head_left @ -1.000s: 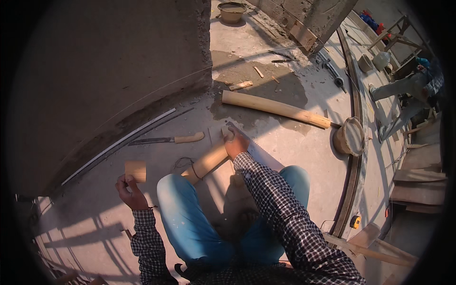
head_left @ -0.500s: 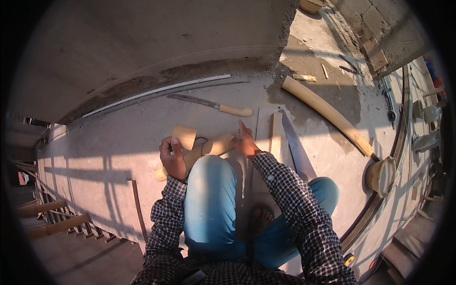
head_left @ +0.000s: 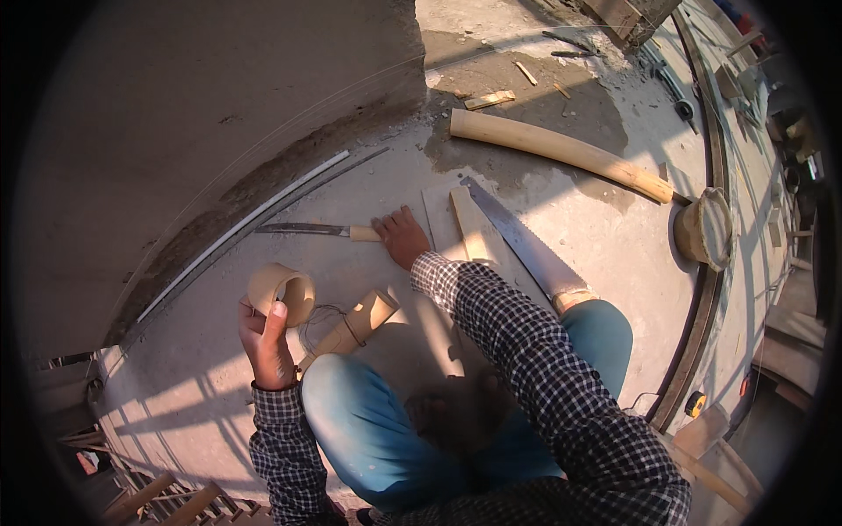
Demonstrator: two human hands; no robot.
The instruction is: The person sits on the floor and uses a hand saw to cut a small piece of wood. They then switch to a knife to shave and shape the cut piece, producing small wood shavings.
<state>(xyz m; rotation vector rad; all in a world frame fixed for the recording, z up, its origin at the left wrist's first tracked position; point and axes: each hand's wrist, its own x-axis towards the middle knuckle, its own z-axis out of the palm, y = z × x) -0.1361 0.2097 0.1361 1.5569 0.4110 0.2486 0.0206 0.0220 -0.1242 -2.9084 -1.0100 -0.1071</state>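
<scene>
My left hand (head_left: 267, 344) is closed around a short, hollow section of pale bamboo (head_left: 289, 294), thumb at its rim, its open end facing up and toward me. My right hand (head_left: 403, 238) is over the end of a knife's (head_left: 363, 234) pale handle, fingers bent across it; the dark, narrow blade points left along the floor. Between my left hand and my knee a longer bamboo piece (head_left: 360, 323) lies with thin wire looped around it. To the right of my right hand are a squared wooden batten (head_left: 474, 226) and a handsaw (head_left: 526, 244).
A curved bamboo length (head_left: 561, 156) lies ahead right, near a round, crusted container (head_left: 702, 230). Left, a white pipe (head_left: 246, 232) runs along the wall base. Wood scraps (head_left: 491, 100) lie on the damp patch. A yellow tape measure (head_left: 695, 404) is at lower right.
My view has turned. My right hand went from pointing above the floor to the knife handle. My left hand lifted the bamboo section away from the wired piece and tipped it, showing its hollow end.
</scene>
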